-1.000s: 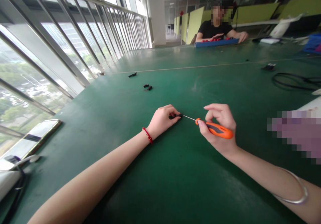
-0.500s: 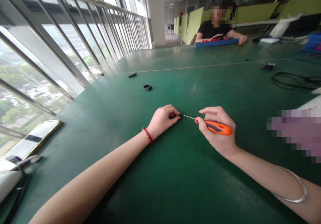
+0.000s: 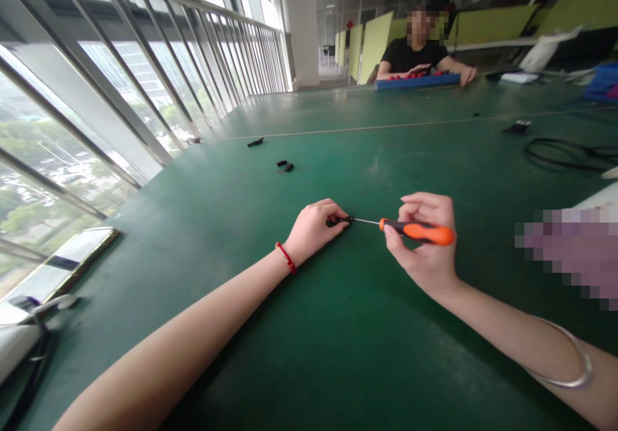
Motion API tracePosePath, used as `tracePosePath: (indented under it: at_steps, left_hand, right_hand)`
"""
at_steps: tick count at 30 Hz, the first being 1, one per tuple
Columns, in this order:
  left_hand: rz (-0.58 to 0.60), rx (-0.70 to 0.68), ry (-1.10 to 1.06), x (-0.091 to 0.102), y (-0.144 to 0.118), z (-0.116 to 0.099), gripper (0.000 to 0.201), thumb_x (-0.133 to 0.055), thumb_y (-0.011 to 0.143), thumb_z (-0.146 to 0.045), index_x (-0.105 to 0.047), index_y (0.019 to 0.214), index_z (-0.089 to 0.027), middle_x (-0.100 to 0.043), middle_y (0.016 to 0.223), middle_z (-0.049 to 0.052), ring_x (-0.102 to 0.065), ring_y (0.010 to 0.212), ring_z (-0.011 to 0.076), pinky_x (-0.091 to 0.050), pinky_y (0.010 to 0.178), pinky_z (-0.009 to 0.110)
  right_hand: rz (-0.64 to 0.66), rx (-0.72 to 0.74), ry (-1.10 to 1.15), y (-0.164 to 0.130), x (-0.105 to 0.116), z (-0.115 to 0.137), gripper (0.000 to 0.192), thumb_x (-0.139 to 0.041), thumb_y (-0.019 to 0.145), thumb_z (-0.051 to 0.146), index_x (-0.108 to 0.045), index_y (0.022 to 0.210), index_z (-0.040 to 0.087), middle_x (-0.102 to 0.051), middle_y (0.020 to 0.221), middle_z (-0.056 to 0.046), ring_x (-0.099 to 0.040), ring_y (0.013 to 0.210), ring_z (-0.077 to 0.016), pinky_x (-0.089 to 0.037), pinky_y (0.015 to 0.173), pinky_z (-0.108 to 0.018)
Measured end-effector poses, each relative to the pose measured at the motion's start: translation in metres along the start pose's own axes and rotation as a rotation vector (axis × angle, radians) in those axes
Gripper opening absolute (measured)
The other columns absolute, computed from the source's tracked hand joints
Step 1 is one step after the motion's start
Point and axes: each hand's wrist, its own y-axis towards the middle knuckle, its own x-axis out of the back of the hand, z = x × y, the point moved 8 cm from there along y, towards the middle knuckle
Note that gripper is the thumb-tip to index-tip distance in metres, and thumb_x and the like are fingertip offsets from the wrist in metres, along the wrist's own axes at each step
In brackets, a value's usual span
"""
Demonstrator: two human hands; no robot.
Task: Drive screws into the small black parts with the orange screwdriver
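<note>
Between the thumb and fingers of my left hand is a small black part, mostly covered by the fingertips and held low over the green table. My right hand holds a screwdriver with an orange and dark grey handle. Its thin metal shaft points left, and the tip meets the right end of the black part. The thumb presses the handle's near side while some fingers are raised and curled behind it. Further up the table lie small black pieces and another slim black piece.
A phone and a cable lie at the left edge beside the metal railing. Across the table a person sits behind a blue tray holding red items. A black cable and a blurred pinkish patch are at right.
My right hand has turned the screwdriver, its fingers rolling round the handle, which now lies more level and slightly further right. My left hand keeps its hold on the black part.
</note>
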Motion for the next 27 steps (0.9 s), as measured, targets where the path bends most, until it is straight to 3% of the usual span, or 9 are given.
tracePosePath:
  at_steps: [4, 7, 9, 13, 15, 18, 20, 24, 27]
  left_hand:
    - [-0.002, 0.003, -0.001, -0.0001, -0.0003, 0.0002, 0.008, -0.063, 0.077, -0.018, -0.068, 0.082, -0.016, -0.066, 0.085, 0.002, -0.062, 0.072, 0.0121, -0.050, 0.067, 0.023]
    - [-0.004, 0.002, 0.000, 0.0002, -0.0005, 0.0001, 0.008, -0.062, 0.077, -0.018, -0.068, 0.082, -0.016, -0.066, 0.085, 0.002, -0.062, 0.072, 0.0118, -0.050, 0.067, 0.023]
    - [-0.004, 0.002, 0.003, 0.0003, -0.0005, 0.0000, 0.008, -0.063, 0.077, -0.018, -0.068, 0.082, -0.016, -0.066, 0.085, 0.002, -0.062, 0.072, 0.0119, -0.050, 0.067, 0.023]
    - [0.001, 0.002, -0.001, -0.0001, -0.0003, -0.0005, 0.008, -0.063, 0.077, -0.019, -0.068, 0.083, -0.016, -0.066, 0.086, 0.002, -0.062, 0.073, 0.0123, -0.051, 0.068, 0.024]
    - [0.001, 0.004, 0.000, -0.0002, -0.0002, -0.0007, 0.008, -0.062, 0.078, -0.019, -0.068, 0.083, -0.016, -0.066, 0.085, 0.002, -0.062, 0.072, 0.0123, -0.050, 0.068, 0.024]
    - [0.001, 0.008, 0.005, -0.0002, -0.0003, -0.0007, 0.008, -0.062, 0.078, -0.018, -0.068, 0.083, -0.016, -0.066, 0.085, 0.002, -0.061, 0.072, 0.0122, -0.050, 0.068, 0.024]
    - [0.001, 0.006, 0.004, -0.0001, -0.0004, -0.0006, 0.008, -0.063, 0.077, -0.018, -0.068, 0.083, -0.016, -0.066, 0.085, 0.002, -0.061, 0.073, 0.0121, -0.050, 0.068, 0.023]
    - [0.000, 0.002, -0.003, -0.0001, -0.0005, 0.0001, 0.008, -0.063, 0.077, -0.019, -0.068, 0.083, -0.016, -0.066, 0.085, 0.002, -0.062, 0.073, 0.0121, -0.050, 0.068, 0.024]
    - [0.001, 0.004, -0.005, -0.0004, -0.0004, 0.0005, 0.008, -0.063, 0.078, -0.019, -0.068, 0.083, -0.016, -0.066, 0.085, 0.002, -0.061, 0.073, 0.0121, -0.050, 0.068, 0.024]
  right_hand:
    - [0.077, 0.012, -0.146, -0.0001, -0.0056, 0.0017, 0.010, -0.062, 0.077, 0.021, -0.055, 0.084, 0.023, -0.046, 0.049, 0.007, -0.051, 0.055, -0.0145, -0.044, 0.069, -0.035]
    - [0.005, 0.024, -0.057, 0.0002, -0.0007, 0.0034, 0.025, -0.064, 0.073, 0.019, -0.052, 0.095, 0.023, -0.056, 0.068, 0.003, -0.053, 0.058, -0.0134, -0.047, 0.065, -0.033]
    - [-0.025, 0.023, 0.005, 0.0004, 0.0016, 0.0031, 0.038, -0.066, 0.070, 0.019, -0.048, 0.103, 0.023, -0.054, 0.076, 0.002, -0.053, 0.059, -0.0128, -0.047, 0.060, -0.031]
    - [0.064, 0.025, -0.128, -0.0006, -0.0046, 0.0029, 0.017, -0.064, 0.075, 0.020, -0.055, 0.089, 0.023, -0.045, 0.050, 0.008, -0.051, 0.054, -0.0133, -0.045, 0.067, -0.034]
    - [0.064, 0.031, -0.145, -0.0013, -0.0046, 0.0030, 0.013, -0.063, 0.076, 0.019, -0.056, 0.086, 0.023, -0.046, 0.047, 0.008, -0.052, 0.054, -0.0137, -0.044, 0.069, -0.035]
    - [-0.006, 0.040, -0.015, -0.0010, 0.0003, 0.0030, 0.035, -0.066, 0.070, 0.015, -0.051, 0.101, 0.023, -0.055, 0.070, 0.003, -0.055, 0.061, -0.0137, -0.047, 0.064, -0.032]
    - [-0.023, 0.048, 0.019, -0.0002, 0.0017, 0.0035, 0.044, -0.067, 0.068, 0.017, -0.048, 0.106, 0.023, -0.053, 0.077, 0.002, -0.054, 0.062, -0.0135, -0.048, 0.060, -0.031]
    - [0.076, 0.079, -0.166, 0.0003, -0.0055, 0.0075, 0.014, -0.063, 0.075, 0.020, -0.055, 0.086, 0.023, -0.046, 0.050, 0.007, -0.051, 0.054, -0.0137, -0.045, 0.067, -0.034]
    - [0.034, 0.087, -0.145, 0.0002, -0.0025, 0.0088, 0.019, -0.063, 0.074, 0.017, -0.055, 0.091, 0.024, -0.054, 0.058, 0.005, -0.057, 0.063, -0.0158, -0.046, 0.070, -0.035]
